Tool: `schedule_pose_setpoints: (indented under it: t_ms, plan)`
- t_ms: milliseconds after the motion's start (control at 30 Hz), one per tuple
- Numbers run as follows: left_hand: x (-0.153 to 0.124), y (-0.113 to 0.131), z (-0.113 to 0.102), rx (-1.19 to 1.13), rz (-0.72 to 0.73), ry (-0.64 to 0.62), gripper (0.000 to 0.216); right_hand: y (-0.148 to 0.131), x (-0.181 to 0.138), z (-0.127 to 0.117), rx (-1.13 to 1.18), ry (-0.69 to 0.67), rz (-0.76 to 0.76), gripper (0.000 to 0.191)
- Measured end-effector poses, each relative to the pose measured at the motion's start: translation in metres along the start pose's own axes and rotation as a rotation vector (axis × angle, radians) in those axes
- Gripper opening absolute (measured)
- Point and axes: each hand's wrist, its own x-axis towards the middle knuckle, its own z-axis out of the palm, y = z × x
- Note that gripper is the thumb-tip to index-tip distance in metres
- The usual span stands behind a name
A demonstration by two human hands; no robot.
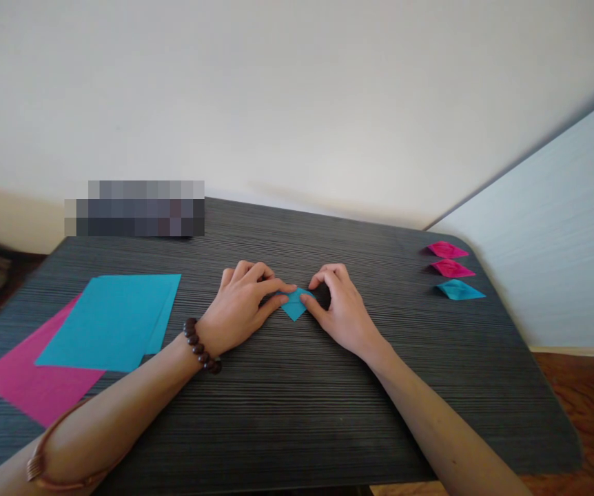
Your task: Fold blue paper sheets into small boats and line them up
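A small piece of folded blue paper [295, 308] lies on the dark table with one corner pointing toward me. My left hand [242, 303] grips its left side between thumb and index finger, the other fingers curled. On the opposite side, my right hand [343, 306] has its thumb on the paper's right part, with the index finger bent close to the upper right edge. The fingertips hide parts of the paper's left and right corners.
Blue paper sheets [105, 324] overlap a pink sheet [43, 393] at the left. Two pink folded papers [448, 249] and a blue folded paper [461, 289] line the right side of the table [297, 413]. A blurred-out object [136, 210] stands at the back left, near the wall [297, 103].
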Motion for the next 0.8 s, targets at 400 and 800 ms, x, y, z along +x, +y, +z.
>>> schedule_pose_setpoints:
  t_ms: [400,800]
  plan:
    - [0.0,0.001,0.0,-0.009,-0.012,0.013,0.025,-0.007,0.0,0.008,-0.075,0.047,0.051,0.023]
    - [0.001,-0.001,-0.002,-0.021,-0.019,-0.02,0.026,0.001,0.003,-0.01,0.101,-0.108,0.036,0.018]
